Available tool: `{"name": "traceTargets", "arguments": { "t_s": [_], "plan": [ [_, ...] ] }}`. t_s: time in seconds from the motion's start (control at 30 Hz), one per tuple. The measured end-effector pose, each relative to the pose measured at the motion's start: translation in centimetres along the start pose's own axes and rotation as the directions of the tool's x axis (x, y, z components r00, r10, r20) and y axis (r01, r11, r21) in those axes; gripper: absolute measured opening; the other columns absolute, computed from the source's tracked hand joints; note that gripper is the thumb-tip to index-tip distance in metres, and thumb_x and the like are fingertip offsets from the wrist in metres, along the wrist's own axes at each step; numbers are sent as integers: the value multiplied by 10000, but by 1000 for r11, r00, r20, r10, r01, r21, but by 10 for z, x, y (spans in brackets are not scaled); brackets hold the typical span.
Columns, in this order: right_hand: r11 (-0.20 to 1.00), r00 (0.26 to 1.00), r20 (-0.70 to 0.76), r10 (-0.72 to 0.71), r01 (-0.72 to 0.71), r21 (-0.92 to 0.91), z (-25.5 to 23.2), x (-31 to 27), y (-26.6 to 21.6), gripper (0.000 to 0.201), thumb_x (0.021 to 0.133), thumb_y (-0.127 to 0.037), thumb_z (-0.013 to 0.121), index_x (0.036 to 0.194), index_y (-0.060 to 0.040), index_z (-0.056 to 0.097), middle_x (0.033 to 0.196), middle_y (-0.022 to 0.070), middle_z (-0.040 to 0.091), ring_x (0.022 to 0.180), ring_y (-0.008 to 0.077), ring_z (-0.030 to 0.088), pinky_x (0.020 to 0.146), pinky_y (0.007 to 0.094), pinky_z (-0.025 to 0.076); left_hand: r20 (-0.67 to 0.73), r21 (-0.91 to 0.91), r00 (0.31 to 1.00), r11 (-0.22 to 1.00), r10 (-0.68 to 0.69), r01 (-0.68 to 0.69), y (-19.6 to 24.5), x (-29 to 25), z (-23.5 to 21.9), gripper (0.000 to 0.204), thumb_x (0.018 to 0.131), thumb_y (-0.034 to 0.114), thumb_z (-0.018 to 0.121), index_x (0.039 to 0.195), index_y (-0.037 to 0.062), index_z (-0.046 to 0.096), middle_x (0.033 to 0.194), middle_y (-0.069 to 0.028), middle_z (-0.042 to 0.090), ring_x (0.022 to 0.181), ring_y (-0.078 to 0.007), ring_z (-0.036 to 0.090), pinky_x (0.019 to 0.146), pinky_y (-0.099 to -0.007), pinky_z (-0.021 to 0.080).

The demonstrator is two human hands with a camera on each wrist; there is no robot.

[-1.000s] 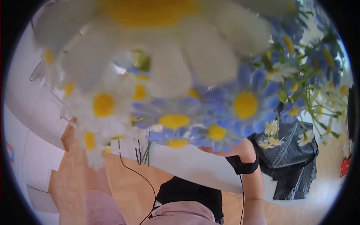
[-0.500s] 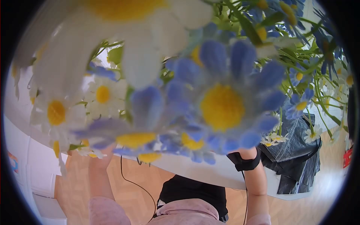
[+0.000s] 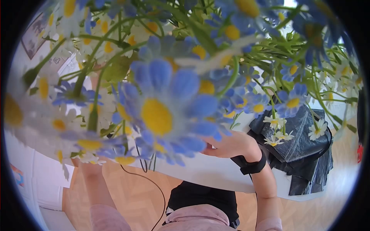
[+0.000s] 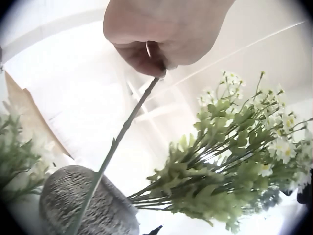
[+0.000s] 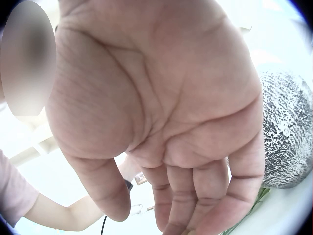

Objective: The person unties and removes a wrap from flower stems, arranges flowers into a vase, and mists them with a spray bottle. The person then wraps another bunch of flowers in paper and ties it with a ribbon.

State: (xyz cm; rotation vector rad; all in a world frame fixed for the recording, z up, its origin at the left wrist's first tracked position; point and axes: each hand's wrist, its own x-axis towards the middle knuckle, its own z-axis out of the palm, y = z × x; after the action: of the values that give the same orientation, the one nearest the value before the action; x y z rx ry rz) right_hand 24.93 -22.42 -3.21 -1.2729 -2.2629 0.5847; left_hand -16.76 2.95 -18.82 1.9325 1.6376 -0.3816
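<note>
In the left wrist view my left hand point(image 4: 166, 34) pinches a long green flower stem point(image 4: 115, 144) between thumb and fingers. The stem slants down across a grey, rough-textured vase point(image 4: 68, 196). Stems of a leafy bunch of small white flowers point(image 4: 283, 147) meet the vase's edge. Blue artificial daisies point(image 3: 158, 115) fill much of the head view and hide most of my left hand. My right hand point(image 3: 235, 144) is over the white table, its palm bare and fingers loosely bent in the right wrist view. The vase point(image 5: 288, 127) stands beside it there.
Crumpled black plastic wrapping point(image 3: 296, 134) lies on the white table point(image 3: 181, 169) at the right. A black cable point(image 3: 152, 183) hangs down by the table's front edge. More greenery point(image 4: 22, 152) shows at the left wrist view's left side.
The big white daisy close to the camera has moved out of view at upper left. Blue daisies have shifted left, and more green stems show. My right hand is now more exposed.
</note>
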Motion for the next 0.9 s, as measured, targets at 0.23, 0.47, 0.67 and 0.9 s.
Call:
{"name": "traceTargets", "arguments": {
  "t_s": [0.23,0.47,0.67,0.9],
  "plan": [
    [998,996,94,-2,-3,56,15,7,22,175,777,-209,586,875,-71,542,602,8,567,557,192,556,518,299,427,-57,-16,996,998,67,-68,26,19,-30,415,806,328,507,1138,79,498,1104,-136,539,933,-271,537,737,-400,435],
    [996,994,106,-6,-3,86,13,7,24,169,803,-165,546,913,-42,510,613,63,594,574,228,583,523,321,428,-157,-49,976,986,150,-160,67,33,-71,414,807,321,506,1143,80,494,1107,-133,538,936,-268,535,740,-397,433],
    [991,992,121,-42,25,134,13,9,25,196,811,-196,543,925,-39,517,645,66,603,594,222,582,536,320,429,-243,-66,950,974,195,-217,87,31,-110,413,807,315,504,1148,81,491,1110,-131,536,937,-265,533,743,-394,432],
    [988,982,187,29,-56,142,5,9,18,179,781,-164,562,866,-17,506,637,103,602,625,270,590,557,355,436,-287,-93,928,957,239,-275,107,30,-127,412,808,308,503,1153,83,487,1113,-128,535,940,-262,531,746,-390,429]
  ]
}}
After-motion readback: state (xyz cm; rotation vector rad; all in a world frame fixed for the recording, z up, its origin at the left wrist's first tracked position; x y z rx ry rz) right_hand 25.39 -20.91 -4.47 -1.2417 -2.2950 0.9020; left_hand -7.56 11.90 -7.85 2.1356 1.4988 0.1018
